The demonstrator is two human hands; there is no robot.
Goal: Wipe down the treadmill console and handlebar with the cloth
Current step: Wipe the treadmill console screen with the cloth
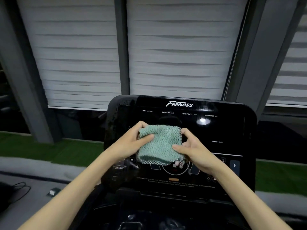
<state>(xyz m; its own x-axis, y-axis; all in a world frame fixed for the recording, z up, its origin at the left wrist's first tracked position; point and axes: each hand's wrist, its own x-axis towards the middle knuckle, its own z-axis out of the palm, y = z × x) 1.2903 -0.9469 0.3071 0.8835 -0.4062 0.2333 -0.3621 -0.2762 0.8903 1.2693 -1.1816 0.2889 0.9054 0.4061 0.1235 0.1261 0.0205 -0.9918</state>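
The teal cloth point(160, 144) is folded into a rough square, only a little taller than it is wide. Its longer side runs up and down the sloping console point(221, 130), and a checked hem lines its lower and right edges, with a frayed corner hanging at the lower right. It is held in front of the middle of the console's dark screen, between the two hands; whether it touches the glass cannot be told. The left hand point(131, 141) pinches the upper left corner, with the thumb lying across the front of the cloth and the fingers curled over the top edge. The right hand point(196, 150) grips the right edge, with the thumb pressed on the front lower down and the fingers curled behind the hem. The top of the console reads "Fitness" in white script. Below that runs a row of labels: TIME min:sec, CALORIES kcal, HEART RATE bpm and DISTANCE km. SPEED km/h sits to the right of the cloth and INCLINE at the lower left. A 3, a 0 and an up arrow show at the lower right. The fine print along the bottom is too blurred to read. Pale blinds point(174, 47) hang behind the console.
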